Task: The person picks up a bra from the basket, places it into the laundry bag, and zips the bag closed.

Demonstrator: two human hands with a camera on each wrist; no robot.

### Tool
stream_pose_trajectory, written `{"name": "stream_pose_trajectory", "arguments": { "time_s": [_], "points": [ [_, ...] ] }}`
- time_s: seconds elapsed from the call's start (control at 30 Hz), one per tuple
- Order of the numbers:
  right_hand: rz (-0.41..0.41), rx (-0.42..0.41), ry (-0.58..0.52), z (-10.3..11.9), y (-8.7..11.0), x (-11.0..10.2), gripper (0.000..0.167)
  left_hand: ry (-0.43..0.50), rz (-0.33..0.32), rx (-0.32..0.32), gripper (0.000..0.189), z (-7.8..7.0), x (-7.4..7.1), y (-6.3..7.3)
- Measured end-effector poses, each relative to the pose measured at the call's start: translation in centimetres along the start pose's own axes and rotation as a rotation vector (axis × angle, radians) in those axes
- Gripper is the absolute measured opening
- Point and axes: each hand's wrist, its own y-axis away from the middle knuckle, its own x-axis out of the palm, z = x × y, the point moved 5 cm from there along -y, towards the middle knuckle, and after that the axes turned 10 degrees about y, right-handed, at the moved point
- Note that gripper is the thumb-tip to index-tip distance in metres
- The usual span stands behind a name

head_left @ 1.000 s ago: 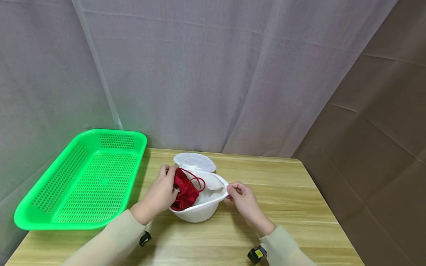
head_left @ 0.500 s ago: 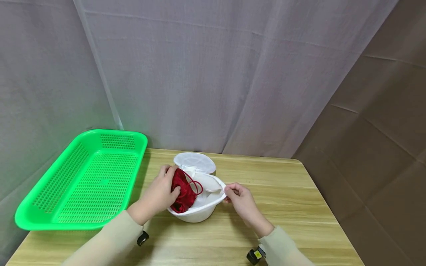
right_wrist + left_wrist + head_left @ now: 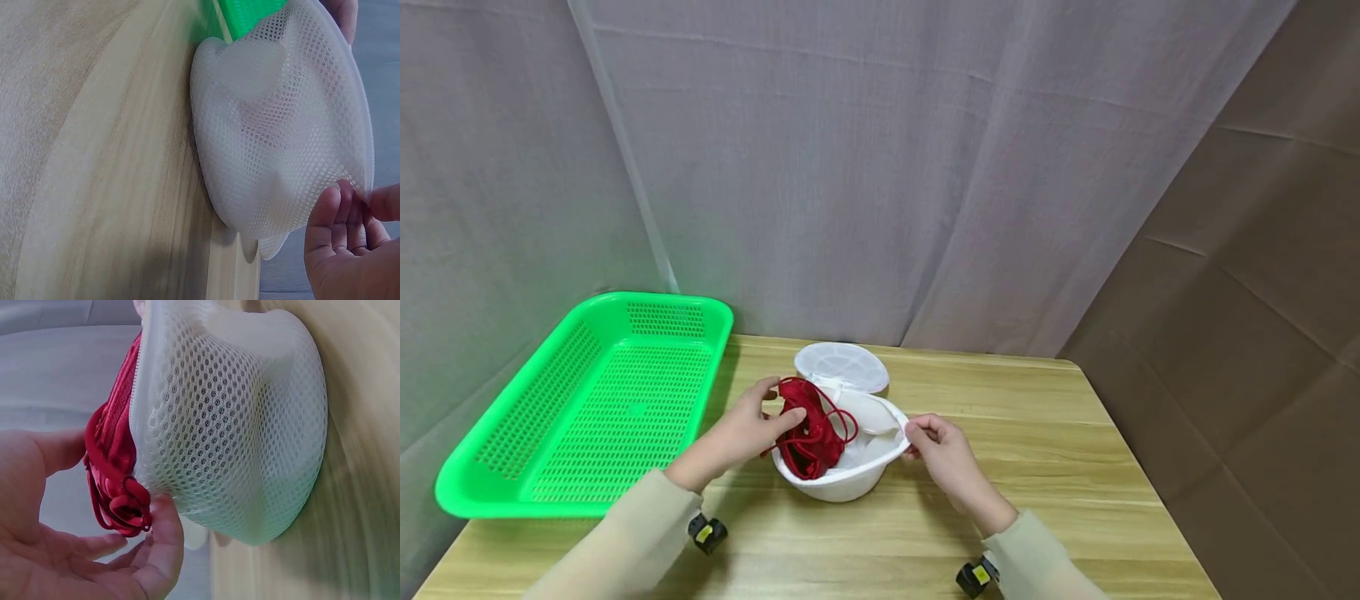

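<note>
A white mesh laundry bag [image 3: 846, 483], zip-edged and with its round lid [image 3: 841, 367] folded back, stands on the table. Bundled in its left side is a shiny red satin cloth item [image 3: 820, 437] with thin straps; its exact kind is unclear. My left hand [image 3: 748, 427] is at that side, fingers loosely spread and thumb touching the red cloth. In the left wrist view, one fingertip meets the mesh beside a strap loop [image 3: 128, 509]. My right hand [image 3: 946, 454] pinches the bag's right rim between thumb and fingers, also visible in the right wrist view [image 3: 350, 234].
To the left sits a large green plastic basket [image 3: 617, 425] with perforated sides and base. The wooden table [image 3: 1022, 467] ends at a grey curtain [image 3: 850, 167] behind and a brown cloth [image 3: 1247, 333] on the right.
My left hand has drawn back leftward and loosened from the red cloth, which sits slightly further left, with a strap trailing over the rim. My right hand, pinching the rim, shifted slightly left.
</note>
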Motion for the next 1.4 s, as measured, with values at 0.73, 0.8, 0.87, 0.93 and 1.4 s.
{"name": "stream_pose_trajectory", "arguments": {
  "time_s": [0.73, 0.8, 0.87, 0.93, 1.4],
  "points": [
    [0.008, -0.021, 0.032, 0.5, -0.2, 0.7, 0.014, -0.150, 0.023, 0.250, 0.043, -2.7, 2.1, -0.7],
    [0.005, -0.024, 0.040, 0.7, -0.3, 0.8, 0.013, -0.180, 0.049, 0.278, 0.040, -3.2, 2.9, -0.6],
    [0.003, -0.027, 0.041, 0.9, -0.2, 0.9, 0.013, -0.222, 0.075, 0.321, 0.037, -3.6, 3.8, -0.5],
    [0.004, -0.029, 0.042, 0.9, -0.3, 1.0, 0.013, -0.271, 0.101, 0.368, 0.034, -3.8, 4.5, -0.4],
    [0.040, -0.052, 0.044, 4.5, 1.7, 1.4, 0.017, -0.556, 0.238, 0.479, 0.008, -2.1, 7.7, -0.5]
  ]
}}
